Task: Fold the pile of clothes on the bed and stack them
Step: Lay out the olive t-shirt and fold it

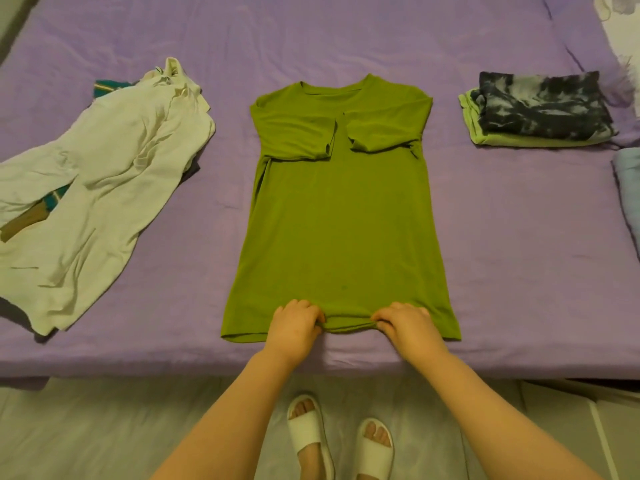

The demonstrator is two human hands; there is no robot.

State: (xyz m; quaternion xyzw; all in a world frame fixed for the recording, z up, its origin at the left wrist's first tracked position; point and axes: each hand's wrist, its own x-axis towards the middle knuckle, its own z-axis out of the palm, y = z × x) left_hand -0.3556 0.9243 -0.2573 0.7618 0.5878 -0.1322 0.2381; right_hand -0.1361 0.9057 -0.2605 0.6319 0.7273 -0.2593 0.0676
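We see the bed (pixel 485 237) under its purple sheet filling most of the view, its near edge running across just above the floor. Spread lengthwise over the middle of it lies the green t-shirt (pixel 341 216), neck toward the far edge and hem close to the near edge, both short sleeves already folded in across the chest so they almost meet. Toward the left edge sits the unfolded pile of clothes (pixel 93 188), a crumpled white garment on top with teal and brown fabric showing from beneath. Near the right edge we find the folded stack (pixel 536 112): a dark tie-dye piece resting on a pale green one, and just nearer along that edge a light blue cloth (pixel 628 188) cut off by the frame.

At the hem, our left hand (pixel 294 323) and right hand (pixel 405 322) rest side by side near its middle. The fingers of both are curled and pinch the hem, which is bunched into a small ridge between them; the hem's outer corners lie flat on the sheet to either side.

Below the bed edge, two white slippers (pixel 341 445) stand on the floor.
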